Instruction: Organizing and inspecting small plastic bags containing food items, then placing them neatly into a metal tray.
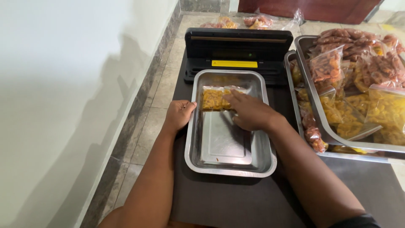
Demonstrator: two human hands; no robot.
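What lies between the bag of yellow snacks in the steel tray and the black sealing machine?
In the head view, only the tray's far wall separates the bag and the machine.

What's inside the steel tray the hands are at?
One clear bag of yellow pieces at the steel tray's far end, under the right hand, which hides part of it. The rest shows bare metal.

Clear yellow-filled bag [213,99] in near tray; orange and yellow bags [363,84] heaped right; yellow label [234,63], perhaps a sticker, on sealer.

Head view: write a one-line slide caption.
Right hand presses a clear bag of yellow snacks in a steel tray; left hand holds the tray's rim, before a black sealer.
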